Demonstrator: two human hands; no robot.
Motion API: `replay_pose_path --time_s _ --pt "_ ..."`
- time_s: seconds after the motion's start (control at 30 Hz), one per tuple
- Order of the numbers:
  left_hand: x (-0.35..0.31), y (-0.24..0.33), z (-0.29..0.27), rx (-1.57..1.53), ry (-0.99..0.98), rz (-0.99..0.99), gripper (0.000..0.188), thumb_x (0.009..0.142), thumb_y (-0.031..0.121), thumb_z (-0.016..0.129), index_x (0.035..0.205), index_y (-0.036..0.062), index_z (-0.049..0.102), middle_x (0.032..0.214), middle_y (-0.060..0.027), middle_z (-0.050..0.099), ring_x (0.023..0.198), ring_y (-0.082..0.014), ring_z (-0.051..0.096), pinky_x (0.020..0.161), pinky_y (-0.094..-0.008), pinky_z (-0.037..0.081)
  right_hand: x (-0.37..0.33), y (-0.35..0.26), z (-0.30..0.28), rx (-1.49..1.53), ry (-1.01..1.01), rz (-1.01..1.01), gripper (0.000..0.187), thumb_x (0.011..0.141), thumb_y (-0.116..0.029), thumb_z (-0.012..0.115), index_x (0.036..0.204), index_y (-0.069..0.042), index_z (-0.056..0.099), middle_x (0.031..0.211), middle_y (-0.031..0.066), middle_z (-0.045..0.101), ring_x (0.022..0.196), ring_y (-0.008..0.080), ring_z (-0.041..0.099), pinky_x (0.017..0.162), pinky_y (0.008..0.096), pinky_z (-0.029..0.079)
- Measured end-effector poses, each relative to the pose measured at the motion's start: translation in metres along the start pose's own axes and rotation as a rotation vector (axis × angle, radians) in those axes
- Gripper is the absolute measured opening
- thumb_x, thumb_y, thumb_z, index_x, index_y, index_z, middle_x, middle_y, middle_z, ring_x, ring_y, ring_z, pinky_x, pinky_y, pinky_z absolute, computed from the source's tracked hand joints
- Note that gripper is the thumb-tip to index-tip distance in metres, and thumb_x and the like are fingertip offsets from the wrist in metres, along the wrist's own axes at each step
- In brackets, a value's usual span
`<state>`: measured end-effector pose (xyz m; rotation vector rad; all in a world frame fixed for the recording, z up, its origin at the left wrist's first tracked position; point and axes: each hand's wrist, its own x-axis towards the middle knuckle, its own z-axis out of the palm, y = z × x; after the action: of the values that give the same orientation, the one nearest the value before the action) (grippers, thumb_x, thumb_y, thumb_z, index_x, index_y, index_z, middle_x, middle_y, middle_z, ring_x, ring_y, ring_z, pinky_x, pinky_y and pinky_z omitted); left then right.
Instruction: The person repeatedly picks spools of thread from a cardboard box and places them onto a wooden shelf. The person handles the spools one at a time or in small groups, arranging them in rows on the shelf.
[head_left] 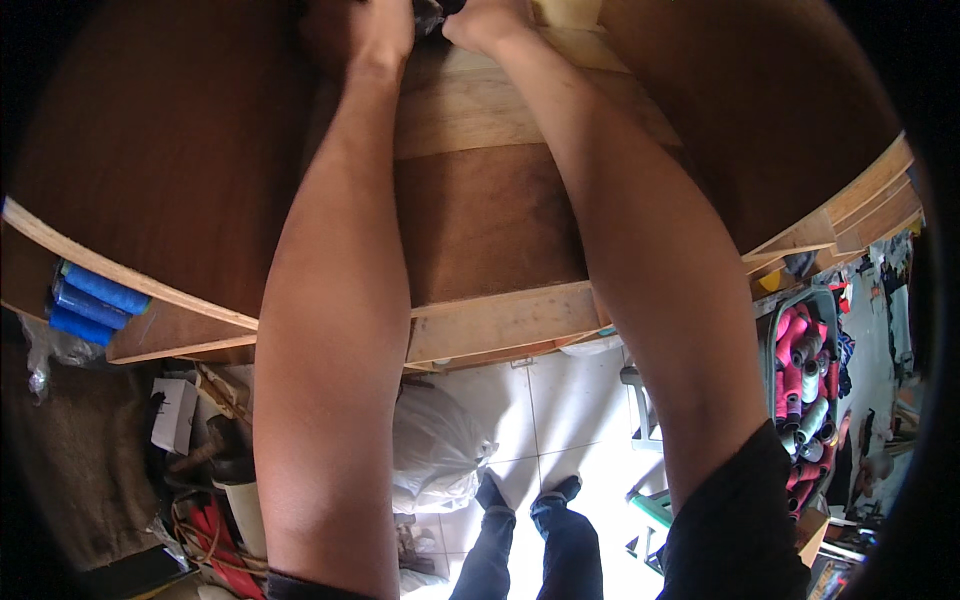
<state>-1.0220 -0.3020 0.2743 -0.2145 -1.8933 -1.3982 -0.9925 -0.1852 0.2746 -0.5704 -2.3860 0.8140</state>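
Observation:
Both my arms reach forward over a brown wooden worktable [490,230], and the top edge of the picture cuts off both hands. My left hand [372,35] is partly in shadow, and its fingers are mostly hidden. Close beside it, my right hand [485,25] looks closed, with its fingertips against something dark. In the narrow gap between the hands is a small dark, shiny thing [428,14], too cropped to name. Paler wooden boards [470,110] lie beneath the hands.
Blue thread spools [95,300] sit under the table's left edge. At right stands a bin [772,370] of pink and grey spools [800,385]. On the tiled floor are a white plastic bag [435,450] and a green-and-grey stool [650,510]. A white box [174,415] is at left.

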Motion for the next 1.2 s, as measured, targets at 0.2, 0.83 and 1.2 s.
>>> replay_pose_path --time_s 0.2,0.83,1.2 --pt "0.007 -0.011 0.012 0.017 0.027 0.016 0.073 0.084 0.056 0.066 0.128 -0.0017 0.059 0.124 -0.0283 0.065 0.118 -0.0426 0.061 0.102 -0.0463 0.047 -0.002 0.003 -0.003 -0.017 0.089 -0.086 0.040 0.069 -0.005 0.080 0.106 0.003 0.068 0.110 0.0288 0.069 0.111 0.0403 0.067 0.094 0.0431 0.056" --pt "-0.011 0.026 0.012 -0.178 -0.125 0.214 0.068 0.083 0.054 0.076 0.118 -0.0020 0.059 0.103 -0.0240 0.069 0.095 -0.0350 0.069 0.086 -0.0439 0.053 -0.022 -0.017 -0.090 -0.156 -0.055 -0.361 0.047 0.071 -0.014 0.073 0.115 0.001 0.065 0.113 0.0268 0.069 0.111 0.0398 0.067 0.097 0.0432 0.053" --pt "0.004 -0.002 0.003 -0.319 -0.051 0.230 0.042 0.092 0.037 0.066 0.107 -0.0016 0.070 0.102 -0.0143 0.071 0.097 -0.0284 0.066 0.089 -0.0404 0.051 -0.030 -0.023 -0.065 0.053 0.053 -0.169 0.049 0.079 -0.037 0.070 0.115 -0.004 0.070 0.115 0.0257 0.070 0.113 0.0376 0.067 0.099 0.0433 0.051"
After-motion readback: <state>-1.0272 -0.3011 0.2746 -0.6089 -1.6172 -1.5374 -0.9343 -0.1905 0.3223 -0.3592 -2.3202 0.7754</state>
